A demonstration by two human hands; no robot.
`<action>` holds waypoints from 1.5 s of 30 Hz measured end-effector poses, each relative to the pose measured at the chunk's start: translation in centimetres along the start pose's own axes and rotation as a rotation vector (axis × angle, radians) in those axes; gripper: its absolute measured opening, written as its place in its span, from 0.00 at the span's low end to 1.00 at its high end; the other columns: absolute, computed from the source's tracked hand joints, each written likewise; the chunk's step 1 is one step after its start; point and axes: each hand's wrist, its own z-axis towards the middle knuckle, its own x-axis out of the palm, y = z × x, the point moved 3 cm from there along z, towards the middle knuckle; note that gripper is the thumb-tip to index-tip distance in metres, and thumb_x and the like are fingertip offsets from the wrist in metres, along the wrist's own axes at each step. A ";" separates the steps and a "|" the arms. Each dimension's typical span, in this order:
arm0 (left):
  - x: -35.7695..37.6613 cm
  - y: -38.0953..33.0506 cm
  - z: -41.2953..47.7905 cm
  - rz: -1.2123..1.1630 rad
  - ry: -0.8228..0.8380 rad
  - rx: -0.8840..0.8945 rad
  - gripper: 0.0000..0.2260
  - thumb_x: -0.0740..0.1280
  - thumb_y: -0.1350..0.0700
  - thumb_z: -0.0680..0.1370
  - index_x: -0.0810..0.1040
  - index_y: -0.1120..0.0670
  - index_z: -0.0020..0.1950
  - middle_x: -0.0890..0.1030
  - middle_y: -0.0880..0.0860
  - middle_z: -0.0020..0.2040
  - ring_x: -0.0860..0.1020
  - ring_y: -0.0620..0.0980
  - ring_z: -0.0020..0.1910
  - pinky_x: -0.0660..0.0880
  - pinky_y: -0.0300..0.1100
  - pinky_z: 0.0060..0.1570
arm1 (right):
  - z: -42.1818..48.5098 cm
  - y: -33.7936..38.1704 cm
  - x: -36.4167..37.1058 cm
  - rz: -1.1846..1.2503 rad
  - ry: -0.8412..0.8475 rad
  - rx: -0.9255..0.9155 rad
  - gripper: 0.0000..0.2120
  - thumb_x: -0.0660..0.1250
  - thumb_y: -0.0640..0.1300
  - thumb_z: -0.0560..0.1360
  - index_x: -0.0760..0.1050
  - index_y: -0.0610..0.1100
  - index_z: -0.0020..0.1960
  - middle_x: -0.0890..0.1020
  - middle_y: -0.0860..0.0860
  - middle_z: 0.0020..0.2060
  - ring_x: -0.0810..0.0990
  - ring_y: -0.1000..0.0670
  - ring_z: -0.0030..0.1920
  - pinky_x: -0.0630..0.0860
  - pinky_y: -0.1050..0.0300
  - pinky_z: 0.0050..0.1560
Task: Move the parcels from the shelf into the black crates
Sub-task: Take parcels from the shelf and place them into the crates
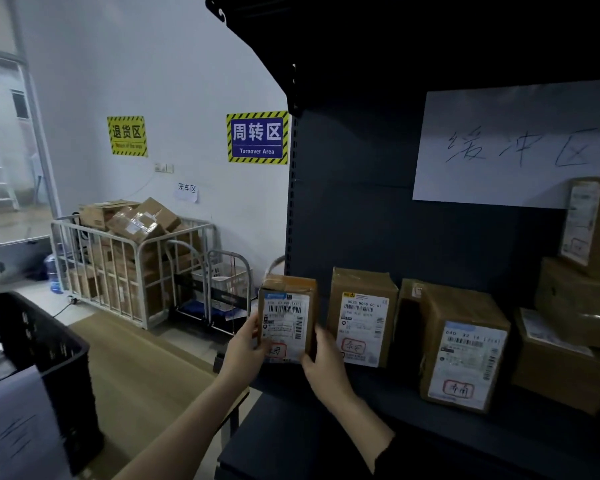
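Nearest, at the bottom edge, a dark sleeve (395, 455) covers the right arm, and both arms reach up toward the dark shelf (357, 209) that fills the right half of the view. At lower left stands a black crate (54, 344) with slotted walls, well apart from the shelf. Against the far wall sits a white cage cart (132, 271) heaped with cardboard boxes. A white paper sheet (510, 147) with handwritten characters hangs on the shelf's back panel. Stacked brown boxes (582, 299) fill the shelf's right end. Left of them a large parcel (461, 351) stands upright, then a middle parcel (362, 317), both with labels facing out. The small parcel (286, 317) is upright at the shelf's left front edge, held between both hands; whether it rests on the board cannot be told. The left hand (245, 344) grips its left side, thumb on the label. The right hand (321, 362) curls round its lower right corner. A blue sign (257, 137) and a yellow sign (127, 135) hang on the wall.
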 end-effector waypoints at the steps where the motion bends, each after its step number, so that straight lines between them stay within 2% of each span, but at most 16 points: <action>1: 0.2 0.1 0.2 -0.009 0.000 -0.003 0.24 0.63 0.67 0.76 0.66 0.50 0.69 0.77 0.47 0.54 0.76 0.47 0.57 0.76 0.46 0.58 | 0.1 -0.1 0.0 -0.004 0.005 0.001 0.21 0.63 0.37 0.76 0.66 0.49 0.67 0.73 0.52 0.61 0.71 0.56 0.62 0.68 0.71 0.59; 3: 0.5 0.5 0.5 -0.002 0.002 -0.016 0.24 0.63 0.66 0.76 0.65 0.49 0.70 0.77 0.47 0.55 0.76 0.48 0.58 0.75 0.46 0.59 | 0.1 -0.2 -0.1 -0.027 0.008 0.002 0.22 0.63 0.38 0.76 0.66 0.49 0.68 0.73 0.51 0.62 0.71 0.55 0.64 0.69 0.62 0.66; 6: 0.7 1.1 0.5 0.018 0.016 -0.027 0.25 0.64 0.65 0.76 0.64 0.50 0.71 0.77 0.48 0.56 0.76 0.49 0.60 0.73 0.45 0.61 | -0.9 -0.3 -1.1 -0.072 -0.045 -0.002 0.23 0.63 0.41 0.77 0.64 0.46 0.71 0.72 0.52 0.63 0.70 0.54 0.65 0.68 0.60 0.66; 10: 0.6 1.4 0.7 0.029 0.029 -0.036 0.27 0.68 0.61 0.75 0.63 0.51 0.71 0.77 0.50 0.60 0.76 0.49 0.60 0.72 0.46 0.62 | -3.3 -0.7 -4.1 -0.059 -0.302 -0.068 0.21 0.65 0.42 0.76 0.66 0.45 0.67 0.70 0.55 0.57 0.71 0.56 0.59 0.70 0.62 0.61; 12: 0.5 1.5 1.0 0.018 0.040 -0.054 0.29 0.69 0.60 0.74 0.61 0.52 0.72 0.77 0.51 0.61 0.76 0.50 0.60 0.72 0.50 0.63 | -3.9 -1.6 -5.5 -0.035 -0.434 -0.065 0.21 0.66 0.41 0.75 0.66 0.43 0.66 0.69 0.52 0.60 0.69 0.55 0.61 0.68 0.63 0.60; 15: 0.3 1.6 1.2 -0.016 0.042 -0.079 0.29 0.67 0.58 0.75 0.60 0.52 0.73 0.78 0.52 0.60 0.77 0.51 0.59 0.73 0.53 0.62 | -3.7 -3.1 -7.1 -0.001 -0.522 0.011 0.27 0.66 0.41 0.75 0.61 0.40 0.70 0.67 0.46 0.66 0.67 0.49 0.67 0.66 0.56 0.66; 18: 0.6 1.2 1.4 -0.063 0.041 -0.077 0.21 0.65 0.56 0.77 0.64 0.51 0.69 0.79 0.50 0.56 0.78 0.51 0.56 0.74 0.52 0.60 | -2.6 -4.1 -8.2 0.056 -0.488 0.097 0.32 0.66 0.43 0.75 0.55 0.41 0.74 0.64 0.45 0.71 0.62 0.48 0.72 0.61 0.56 0.69; 20: 0.9 1.0 1.8 -0.077 0.060 -0.065 0.18 0.65 0.56 0.77 0.67 0.50 0.66 0.79 0.50 0.55 0.78 0.51 0.56 0.74 0.51 0.60 | -1.5 -4.5 -8.7 0.125 -0.437 0.127 0.34 0.66 0.44 0.76 0.53 0.42 0.75 0.66 0.46 0.71 0.64 0.48 0.71 0.62 0.56 0.69; 23: 1.5 1.0 2.4 -0.107 0.093 -0.067 0.13 0.65 0.58 0.77 0.69 0.48 0.60 0.79 0.50 0.55 0.77 0.51 0.57 0.73 0.53 0.62 | 0.1 -5.1 -9.1 0.211 -0.352 0.170 0.30 0.66 0.43 0.76 0.57 0.45 0.74 0.73 0.48 0.66 0.70 0.48 0.68 0.68 0.52 0.67; 28: 2.3 0.6 3.2 -0.122 0.147 -0.061 0.12 0.64 0.58 0.78 0.69 0.47 0.58 0.78 0.48 0.54 0.76 0.51 0.58 0.72 0.52 0.63 | 1.5 -5.7 -8.8 0.246 -0.189 0.227 0.25 0.65 0.42 0.76 0.62 0.47 0.71 0.76 0.50 0.60 0.74 0.48 0.64 0.70 0.59 0.57; 31: 2.6 0.3 3.2 -0.135 0.154 -0.063 0.10 0.63 0.58 0.78 0.69 0.48 0.58 0.78 0.49 0.53 0.76 0.52 0.59 0.71 0.52 0.63 | 1.5 -5.9 -8.7 0.271 -0.184 0.236 0.25 0.65 0.42 0.77 0.61 0.47 0.72 0.75 0.49 0.63 0.73 0.48 0.65 0.69 0.58 0.59; 34: 2.5 0.2 2.9 -0.166 0.153 -0.089 0.09 0.61 0.56 0.79 0.70 0.49 0.58 0.79 0.50 0.55 0.77 0.52 0.57 0.73 0.53 0.62 | 0.9 -5.6 -8.9 0.296 -0.190 0.215 0.25 0.63 0.43 0.77 0.60 0.48 0.72 0.75 0.52 0.61 0.73 0.51 0.63 0.69 0.59 0.58; 37: 1.8 -0.1 2.2 -0.222 0.120 -0.098 0.05 0.61 0.54 0.79 0.73 0.48 0.54 0.81 0.52 0.54 0.80 0.51 0.53 0.76 0.52 0.58 | 0.2 -4.9 -9.0 0.319 -0.189 0.167 0.24 0.62 0.45 0.78 0.60 0.49 0.72 0.74 0.55 0.57 0.73 0.56 0.56 0.70 0.68 0.48; 40: 0.9 -0.7 1.3 -0.222 0.054 -0.072 0.03 0.61 0.52 0.79 0.74 0.47 0.50 0.82 0.52 0.51 0.81 0.49 0.49 0.78 0.50 0.53 | -0.1 -3.8 -9.1 0.328 -0.195 0.119 0.23 0.63 0.46 0.77 0.61 0.50 0.70 0.75 0.53 0.58 0.75 0.59 0.52 0.71 0.69 0.39; 42: 0.1 -0.9 0.5 -0.195 0.009 -0.065 0.05 0.61 0.51 0.79 0.74 0.49 0.50 0.82 0.52 0.49 0.82 0.49 0.47 0.79 0.48 0.49 | -0.1 -3.0 -9.1 0.309 -0.213 0.089 0.23 0.64 0.49 0.77 0.62 0.51 0.70 0.74 0.51 0.61 0.76 0.55 0.56 0.72 0.68 0.43; 45: -1.5 -1.3 -1.1 -0.149 -0.072 -0.054 0.06 0.61 0.48 0.79 0.76 0.48 0.49 0.83 0.51 0.48 0.82 0.50 0.47 0.78 0.51 0.52 | 0.0 -2.0 -8.6 0.258 -0.204 0.062 0.25 0.65 0.54 0.75 0.63 0.53 0.69 0.72 0.49 0.63 0.75 0.50 0.60 0.74 0.62 0.49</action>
